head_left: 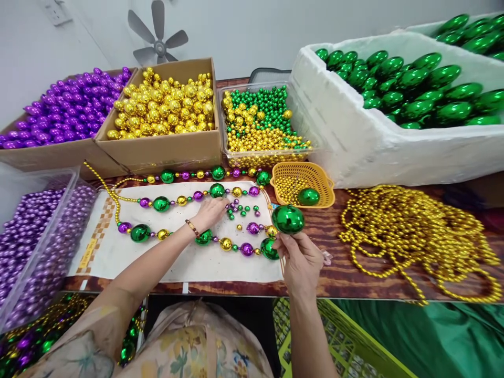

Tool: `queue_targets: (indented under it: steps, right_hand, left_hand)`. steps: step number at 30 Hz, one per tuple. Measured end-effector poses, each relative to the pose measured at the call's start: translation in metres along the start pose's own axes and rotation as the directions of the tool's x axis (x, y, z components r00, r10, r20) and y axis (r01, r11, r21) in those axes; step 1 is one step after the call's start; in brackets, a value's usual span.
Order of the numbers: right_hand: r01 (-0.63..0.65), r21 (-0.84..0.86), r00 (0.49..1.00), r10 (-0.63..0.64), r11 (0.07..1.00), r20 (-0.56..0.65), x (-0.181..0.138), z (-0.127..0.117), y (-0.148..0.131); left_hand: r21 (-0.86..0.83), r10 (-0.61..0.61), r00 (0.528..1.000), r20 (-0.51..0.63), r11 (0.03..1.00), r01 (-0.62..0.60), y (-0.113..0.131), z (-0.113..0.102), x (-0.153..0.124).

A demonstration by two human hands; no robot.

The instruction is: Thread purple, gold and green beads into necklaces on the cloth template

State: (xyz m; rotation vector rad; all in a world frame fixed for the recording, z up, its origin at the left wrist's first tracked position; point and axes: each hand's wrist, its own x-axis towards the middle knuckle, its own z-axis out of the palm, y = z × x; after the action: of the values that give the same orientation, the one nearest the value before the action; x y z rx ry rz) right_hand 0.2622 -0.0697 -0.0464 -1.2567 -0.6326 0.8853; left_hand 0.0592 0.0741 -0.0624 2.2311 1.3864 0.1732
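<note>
My right hand [301, 260] is closed, its fingertips pinching a large shiny green bead [289, 219] raised above the table's edge of the cloth. Just left of those fingers, another green bead [270, 248] ends the front row of a strung bead necklace [226, 243] in purple, gold and green. My left hand [210, 214] reaches over the white cloth [134, 265], fingers drawn together at a scatter of small loose purple and green beads [242, 209]. Whatever its fingertips hold is too small to make out. Further necklace rows [181, 200] lie behind it.
Boxes of purple beads [74, 113] and gold beads [165, 105] stand at the back, beside a clear bin [268, 154]. An orange basket [332, 195] sits before a white foam box [354, 152] of green beads. Gold bead strands [417, 236] heap at right.
</note>
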Motion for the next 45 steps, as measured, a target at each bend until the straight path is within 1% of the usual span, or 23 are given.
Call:
queue_targets:
  steps: [5, 9, 11, 13, 16, 19, 27, 32, 35, 37, 38, 39, 40, 41, 42, 43, 44, 45]
  right_hand:
    - [-0.018, 0.015, 1.000, 0.018, 1.000, 0.001, 0.001, -0.001, 0.003]
    - [-0.007, 0.010, 1.000, 0.007, 1.000, -0.027, 0.002, -0.006, 0.002]
    - [0.012, -0.010, 0.999, -0.012, 1.000, -0.034, 0.003, -0.007, -0.002]
    - [0.026, -0.042, 0.999, -0.027, 0.999, -0.023, 0.004, -0.006, -0.005]
    - [0.021, -0.086, 1.000, -0.020, 0.996, 0.014, 0.004, -0.004, -0.006]
    - [0.003, -0.114, 0.999, 0.001, 0.993, 0.037, 0.004, 0.000, -0.003]
    - [-0.032, -0.137, 0.998, 0.039, 0.990, 0.052, 0.005, 0.004, 0.003]
    - [-0.006, -0.115, 0.999, 0.011, 0.993, 0.040, 0.004, 0.001, 0.001]
    - [0.004, -0.112, 0.999, 0.000, 0.994, 0.037, 0.003, -0.002, 0.001]
    - [0.005, -0.117, 0.999, 0.001, 0.993, 0.048, 0.003, -0.002, 0.001]
    - [0.002, -0.122, 0.998, 0.006, 0.992, 0.059, 0.002, -0.002, 0.001]
    - [-0.003, -0.131, 0.997, 0.013, 0.991, 0.073, 0.002, -0.001, 0.001]
    - [-0.008, -0.144, 0.996, 0.021, 0.990, 0.088, 0.001, 0.000, 0.001]
    - [-0.010, -0.161, 0.994, 0.028, 0.987, 0.109, 0.000, 0.001, 0.001]
    - [-0.007, -0.180, 0.991, 0.032, 0.984, 0.132, -0.001, 0.002, 0.001]
    - [0.001, -0.202, 0.987, 0.031, 0.979, 0.156, -0.002, 0.004, 0.002]
    - [0.016, -0.221, 0.984, 0.025, 0.975, 0.178, -0.003, 0.005, 0.003]
    - [0.033, -0.236, 0.980, 0.015, 0.971, 0.200, -0.004, 0.007, 0.004]
  left_hand:
    - [-0.045, -0.011, 1.000, -0.003, 0.999, 0.011, 0.002, 0.000, 0.000]
    - [-0.060, -0.005, 1.000, -0.019, 0.998, 0.004, 0.002, 0.000, 0.000]
    - [0.000, -0.001, 1.000, -0.002, 1.000, 0.001, 0.003, -0.001, 0.000]
    - [0.120, -0.001, 0.999, 0.039, 0.993, -0.004, 0.005, -0.001, 0.000]
    - [0.297, 0.002, 0.996, 0.090, 0.955, -0.029, 0.006, -0.002, 0.000]
    - [0.366, 0.007, 0.995, 0.103, 0.930, -0.045, 0.006, -0.003, -0.001]
    - [0.362, 0.015, 0.994, 0.109, 0.931, -0.053, 0.005, -0.002, -0.001]
    - [0.365, 0.040, 0.994, 0.097, 0.928, -0.073, 0.003, -0.001, 0.000]
    - [0.327, 0.053, 0.995, 0.081, 0.942, -0.076, -0.001, 0.000, -0.002]
    - [0.254, 0.068, 0.997, 0.048, 0.964, -0.078, -0.004, -0.001, -0.003]
    - [0.186, 0.077, 0.997, 0.016, 0.979, -0.078, -0.006, -0.001, -0.003]
    - [0.083, 0.079, 0.997, -0.025, 0.994, -0.076, -0.007, -0.002, -0.002]
    - [-0.063, 0.063, 0.996, -0.065, 0.996, -0.067, -0.007, -0.003, -0.002]
    - [-0.251, 0.027, 0.996, -0.088, 0.967, -0.048, -0.007, -0.005, -0.001]
    - [-0.459, -0.019, 0.996, -0.087, 0.888, -0.024, -0.007, -0.008, -0.001]
    - [-0.655, -0.059, 0.996, -0.063, 0.755, 0.003, -0.005, -0.012, -0.001]
    - [-0.808, -0.081, 0.996, -0.028, 0.589, 0.025, -0.003, -0.016, -0.001]
    - [-0.907, -0.084, 0.996, 0.005, 0.420, 0.040, 0.000, -0.021, -0.002]
